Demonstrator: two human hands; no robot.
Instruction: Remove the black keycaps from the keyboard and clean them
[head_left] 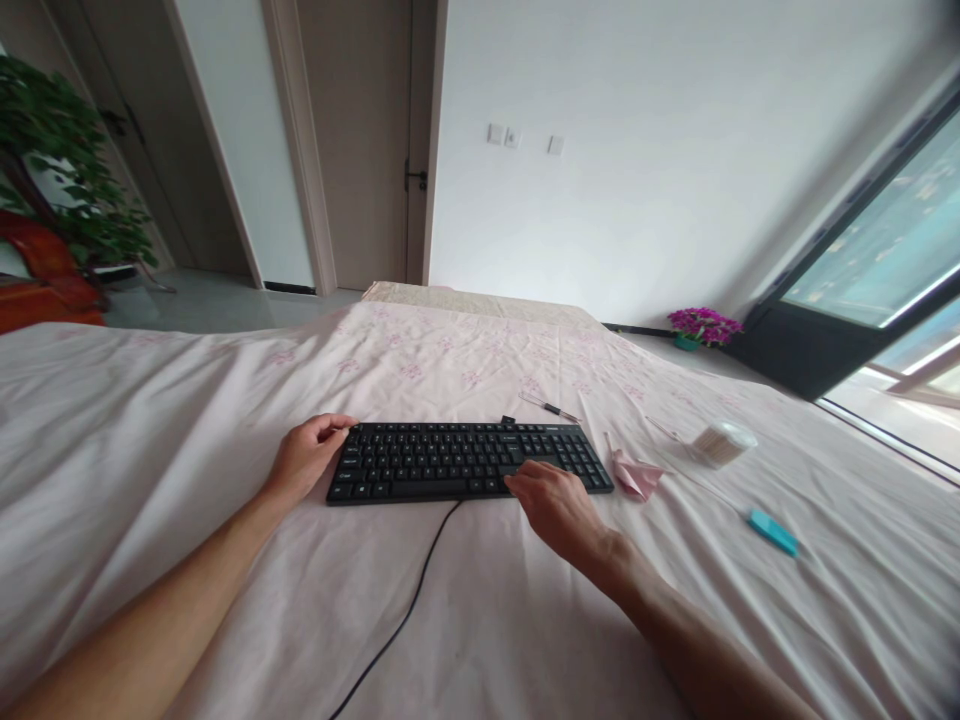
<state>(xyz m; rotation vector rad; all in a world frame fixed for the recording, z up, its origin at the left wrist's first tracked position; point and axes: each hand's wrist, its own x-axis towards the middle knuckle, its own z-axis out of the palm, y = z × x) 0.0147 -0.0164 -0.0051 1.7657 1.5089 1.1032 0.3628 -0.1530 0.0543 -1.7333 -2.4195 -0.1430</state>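
Observation:
A black keyboard (pixel 420 462) lies on the pale, flower-patterned bed sheet, its cable running out from the near edge towards me. My left hand (pixel 311 455) is closed on the keyboard's far left corner, thumb and fingers pinching its edge. Over the keys left of the number pad rests my right hand (pixel 551 495), its fingers curled together and pointing down; whatever they may hold is hidden. A small black piece (pixel 508 420) sits against the far edge of the keyboard. Behind the number pad lies a thin tool with a dark middle (pixel 553 409).
Right of the keyboard are a crumpled pink cloth (pixel 636 476), a clear tub of cotton swabs (pixel 724 443) and a teal flat object (pixel 772 532). The sheet (pixel 255 620) is wrinkled. Beyond it stand a closed door (pixel 356 150) and a pot of magenta flowers (pixel 703 326).

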